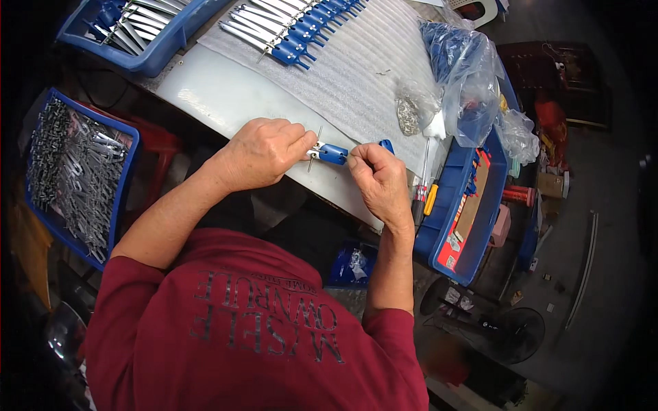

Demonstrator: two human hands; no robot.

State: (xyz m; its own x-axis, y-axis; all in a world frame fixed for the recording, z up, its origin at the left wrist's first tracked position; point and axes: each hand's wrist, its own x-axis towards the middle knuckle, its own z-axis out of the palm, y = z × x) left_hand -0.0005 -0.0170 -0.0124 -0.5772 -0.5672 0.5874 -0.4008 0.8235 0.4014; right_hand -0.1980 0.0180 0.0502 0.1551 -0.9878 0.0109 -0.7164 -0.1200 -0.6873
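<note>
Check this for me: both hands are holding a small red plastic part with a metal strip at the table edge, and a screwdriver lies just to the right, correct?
Not quite. The head view shows that the small plastic part is blue, not red. The rest holds: the left hand and right hand hold it with its metal strip at the table edge, and the screwdriver lies just to the right.

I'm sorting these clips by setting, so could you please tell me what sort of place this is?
Probably a small workshop for hand assembly. Both hands fit a blue-handled metal part at a bench; finished pieces lie in rows on a foam sheet, and a blue crate holds loose metal parts.
</note>
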